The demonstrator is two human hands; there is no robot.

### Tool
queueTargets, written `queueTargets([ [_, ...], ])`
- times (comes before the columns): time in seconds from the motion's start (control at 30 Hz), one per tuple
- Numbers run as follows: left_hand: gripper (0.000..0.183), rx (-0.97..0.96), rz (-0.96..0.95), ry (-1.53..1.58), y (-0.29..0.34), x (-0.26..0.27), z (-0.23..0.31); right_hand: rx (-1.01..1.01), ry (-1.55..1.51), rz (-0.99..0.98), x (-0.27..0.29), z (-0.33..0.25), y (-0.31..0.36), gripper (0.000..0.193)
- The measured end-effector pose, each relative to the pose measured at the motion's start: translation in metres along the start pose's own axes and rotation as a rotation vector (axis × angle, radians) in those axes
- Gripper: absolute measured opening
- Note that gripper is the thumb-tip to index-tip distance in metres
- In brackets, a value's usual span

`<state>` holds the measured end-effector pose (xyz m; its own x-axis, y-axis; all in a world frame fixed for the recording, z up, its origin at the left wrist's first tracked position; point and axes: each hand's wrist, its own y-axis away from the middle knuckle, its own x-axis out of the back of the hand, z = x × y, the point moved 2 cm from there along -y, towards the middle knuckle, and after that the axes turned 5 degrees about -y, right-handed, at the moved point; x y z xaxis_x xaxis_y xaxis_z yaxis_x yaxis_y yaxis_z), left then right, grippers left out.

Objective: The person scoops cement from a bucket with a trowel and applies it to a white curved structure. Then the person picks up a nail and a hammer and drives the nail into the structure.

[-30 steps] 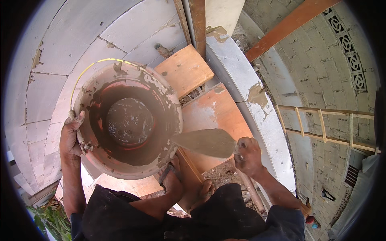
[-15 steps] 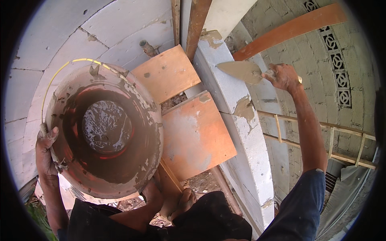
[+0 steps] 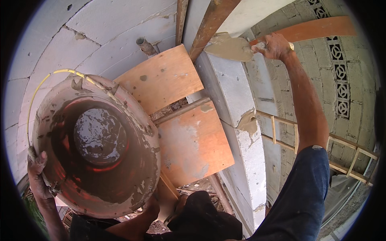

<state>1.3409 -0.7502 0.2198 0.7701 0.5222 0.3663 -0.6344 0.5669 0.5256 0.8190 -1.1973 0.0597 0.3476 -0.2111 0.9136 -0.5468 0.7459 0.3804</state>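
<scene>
My left hand (image 3: 37,164) is closed on the left rim of a mortar-smeared bucket (image 3: 138,174), beside the end of its yellow wire handle (image 3: 60,71). Wet grey mortar (image 3: 100,134) lies in the bottom of the bucket. Out in front, my right hand (image 3: 275,46) grips the handle of a pointed trowel (image 3: 231,49). Its blade, coated with mortar, is over the far end of a pale block wall (image 3: 235,82), close to where the wall meets an upright face. I cannot tell whether the blade touches. A mortar patch (image 3: 248,122) sticks to the wall's top nearer to me.
Two plywood boards (image 3: 165,78) (image 3: 197,140) lie left of the narrow wall. A pipe stub (image 3: 145,46) and wooden posts (image 3: 213,24) stand at the far side. Beyond the wall are an orange-brown plank (image 3: 317,28), a wooden ladder-like frame (image 3: 295,132) and a block wall with vent blocks (image 3: 341,72).
My right hand and the trowel have moved farther away and slightly left, toward the wall's far end. The bucket in my left hand has shifted left and nearer to me.
</scene>
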Motion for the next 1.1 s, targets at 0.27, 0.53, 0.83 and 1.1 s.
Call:
queueTargets([
  [0.27, 0.059, -0.021, 0.032, 0.003, 0.000, 0.004, -0.005, 0.053, 0.003, 0.036, 0.004, 0.007, -0.019, 0.061],
  [0.53, 0.053, -0.029, -0.015, 0.014, 0.000, -0.011, 0.003, -0.145, -0.119, 0.283, -0.031, -0.009, 0.021, 0.058],
  [0.83, 0.045, -0.142, -0.108, 0.172, 0.036, -0.063, 0.025, -0.160, -0.247, 0.557, 0.027, -0.033, 0.148, 0.046],
  [1.1, 0.039, -0.184, -0.188, 0.217, 0.063, -0.096, 0.032, 0.230, -0.390, 0.516, 0.060, -0.270, 0.251, 0.028],
])
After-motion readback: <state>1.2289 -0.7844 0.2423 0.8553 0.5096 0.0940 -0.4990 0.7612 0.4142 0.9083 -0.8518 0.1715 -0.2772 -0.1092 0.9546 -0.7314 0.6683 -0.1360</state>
